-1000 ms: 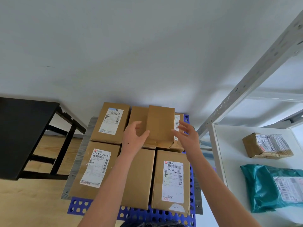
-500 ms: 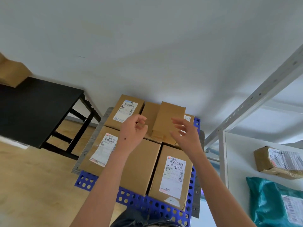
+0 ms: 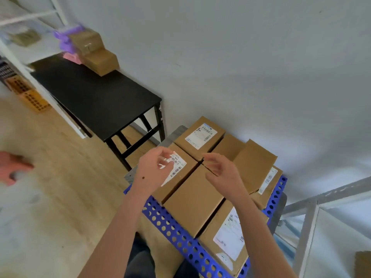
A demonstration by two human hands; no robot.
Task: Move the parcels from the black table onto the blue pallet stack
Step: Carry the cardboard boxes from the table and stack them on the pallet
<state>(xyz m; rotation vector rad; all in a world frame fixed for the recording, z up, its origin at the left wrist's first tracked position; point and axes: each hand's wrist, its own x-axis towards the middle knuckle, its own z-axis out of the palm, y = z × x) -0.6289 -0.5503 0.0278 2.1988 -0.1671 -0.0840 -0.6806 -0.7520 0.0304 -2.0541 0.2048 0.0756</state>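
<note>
— Both my left hand [image 3: 153, 169] and right hand [image 3: 222, 173] have come off the top parcel [image 3: 255, 163] on the blue pallet stack [image 3: 172, 227]; each grip loose, empty.
— Others?
— More parcels [image 3: 100, 61], blurred, on the black surface [image 3: 96, 93] at ten o'clock.

Plain pale grey wall [image 3: 251, 57] across the back, light wood-look floor [image 3: 66, 197] at left, soft even light. Black table [image 3: 96, 97] stands against the wall, with a white shelf rack [image 3: 26, 17] beyond it at top left and blurred orange perforated crates [image 3: 30, 95] low down. Grey metal rack frame [image 3: 306, 237] at lower right; blurry red object [image 3: 12, 167] on the floor far left.
</note>
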